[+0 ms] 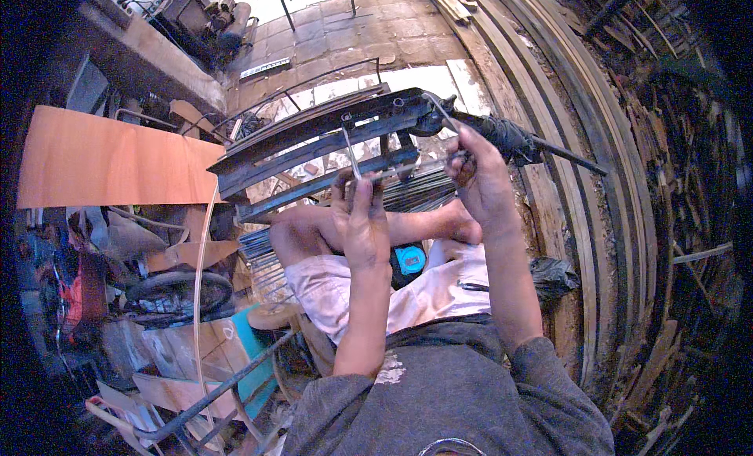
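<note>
I sit with bent legs behind a dark steel frame (314,142) of long parallel bars, with small upright pegs on its far bar. My left hand (361,217) is closed on a thin metal rod (351,150), whose far end reaches a peg. My right hand (478,174) grips a slim metal bar (441,109) that runs up to the dark fitting (426,120) at the frame's right end. A greyish strip (396,172) shows between the hands; whether it joins the left rod, I cannot tell. A turquoise tape measure (409,260) rests between my legs.
A bundle of thin rods (427,191) lies beneath the frame. Long timber planks (580,181) run along the right. An orange-brown wood panel (110,158) juts out at left, above a dark wheel (180,291) and assorted boards. A dark pipe (576,158) sticks out rightward from the fitting.
</note>
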Tool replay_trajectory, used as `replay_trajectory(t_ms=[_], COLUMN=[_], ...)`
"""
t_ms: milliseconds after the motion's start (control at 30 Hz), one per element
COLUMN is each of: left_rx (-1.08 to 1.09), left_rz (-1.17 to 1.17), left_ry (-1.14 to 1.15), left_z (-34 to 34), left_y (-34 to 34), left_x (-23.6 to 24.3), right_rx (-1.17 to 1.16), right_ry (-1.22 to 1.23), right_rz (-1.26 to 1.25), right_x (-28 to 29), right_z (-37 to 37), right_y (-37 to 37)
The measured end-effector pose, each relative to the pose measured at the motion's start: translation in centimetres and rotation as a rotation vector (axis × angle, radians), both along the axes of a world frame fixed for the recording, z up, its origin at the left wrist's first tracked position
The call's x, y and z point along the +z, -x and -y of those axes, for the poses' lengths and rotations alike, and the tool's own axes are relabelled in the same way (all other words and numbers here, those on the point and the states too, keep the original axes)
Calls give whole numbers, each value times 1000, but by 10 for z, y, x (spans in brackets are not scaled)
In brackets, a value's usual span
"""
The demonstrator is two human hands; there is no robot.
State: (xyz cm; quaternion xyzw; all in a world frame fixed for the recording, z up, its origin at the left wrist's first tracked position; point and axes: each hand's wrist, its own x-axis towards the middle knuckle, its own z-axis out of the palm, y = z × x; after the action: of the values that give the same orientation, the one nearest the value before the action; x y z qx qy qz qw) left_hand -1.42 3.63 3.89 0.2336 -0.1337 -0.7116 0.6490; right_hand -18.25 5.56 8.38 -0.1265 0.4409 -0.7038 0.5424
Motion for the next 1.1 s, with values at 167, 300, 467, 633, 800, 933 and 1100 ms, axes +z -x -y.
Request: replay_trajectory(t_ms=[167, 300, 467, 633, 800, 933, 1100], left_rx=[35, -17, -115, -372, -369, -425, -474], left_rz=[-28, 135, 281, 410, 306, 366, 286], left_ry=[134, 275, 289, 229, -2, -33, -53], left_z=[16, 11, -9, -37, -50, -55, -61], left_y=[6, -17, -60, -83, -84, -84, -84], left_x=[61, 69, 15, -11, -28, -38, -51], right_rx=[-99, -117, 1, 72, 135, 144, 167], right_ry=[108, 139, 106, 30, -15, -54, -77], right_rz=[32, -397, -590, -538, -425, -441, -286], right_x=[49, 63, 31, -15, -35, -56, -68], right_z=[14, -13, -49, -77, -93, -106, -110], right_y=[-8, -23, -31, -22, -32, -27, -19])
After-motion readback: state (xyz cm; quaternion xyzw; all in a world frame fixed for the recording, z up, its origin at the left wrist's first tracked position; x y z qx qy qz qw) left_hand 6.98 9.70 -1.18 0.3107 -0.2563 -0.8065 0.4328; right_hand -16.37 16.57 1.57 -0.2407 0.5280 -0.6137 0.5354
